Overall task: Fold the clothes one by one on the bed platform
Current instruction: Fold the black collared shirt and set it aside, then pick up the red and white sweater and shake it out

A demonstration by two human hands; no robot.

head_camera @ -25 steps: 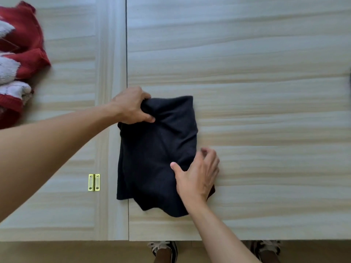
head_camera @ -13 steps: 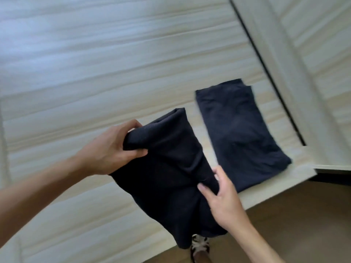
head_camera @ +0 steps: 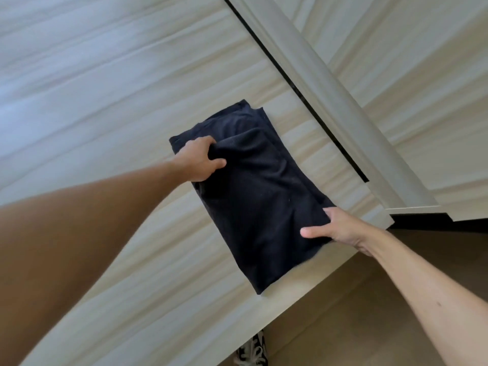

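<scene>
A folded black garment (head_camera: 258,207) lies on the pale wooden bed platform (head_camera: 118,96), close to its front edge. It sits on top of a second folded black garment (head_camera: 244,112), whose far end and right strip stick out from under it. My left hand (head_camera: 200,162) grips a bunched fold at the upper garment's far left corner. My right hand (head_camera: 340,228) holds its near right edge, thumb on top of the cloth and fingers at the edge.
A raised wooden rail (head_camera: 330,101) with a dark gap beside it runs diagonally to the right of the garments. Brown floor (head_camera: 343,313) lies below the platform's front edge, and a patterned shoe (head_camera: 250,350) shows at the bottom.
Both hands carried the folded black garment to the right and set it down on the other folded black garment. The view swung right, so the red and white clothes are out of sight.
</scene>
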